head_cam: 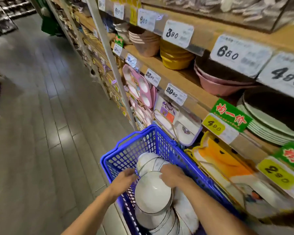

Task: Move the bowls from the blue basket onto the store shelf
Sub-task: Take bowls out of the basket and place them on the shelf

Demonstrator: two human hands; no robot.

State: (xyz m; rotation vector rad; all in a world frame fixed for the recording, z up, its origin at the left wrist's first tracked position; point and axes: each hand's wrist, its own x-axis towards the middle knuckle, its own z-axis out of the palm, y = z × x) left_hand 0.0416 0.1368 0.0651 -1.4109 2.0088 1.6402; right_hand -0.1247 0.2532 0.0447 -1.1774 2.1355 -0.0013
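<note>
A blue plastic basket (pixel 153 141) stands on the floor against the shelf, low in the middle of the view. Inside it lie stacks of white bowls (pixel 152 192) with thin dark rims, tipped on their sides. Both my hands reach down into the basket. My left hand (pixel 126 178) curls its fingers round the left side of a bowl stack at the basket's left wall. My right hand (pixel 171 174) grips the right side of the same stack from above. The store shelf (pixel 185 77) with wooden boards rises on the right.
The shelf holds pink bowls (pixel 146 43), yellow bowls (pixel 176 58), pale plates (pixel 270 122) and divided children's trays (pixel 139 85), with price tags (pixel 177 33) along each board edge. A grey plank floor (pixel 41 116) runs along the aisle to the left.
</note>
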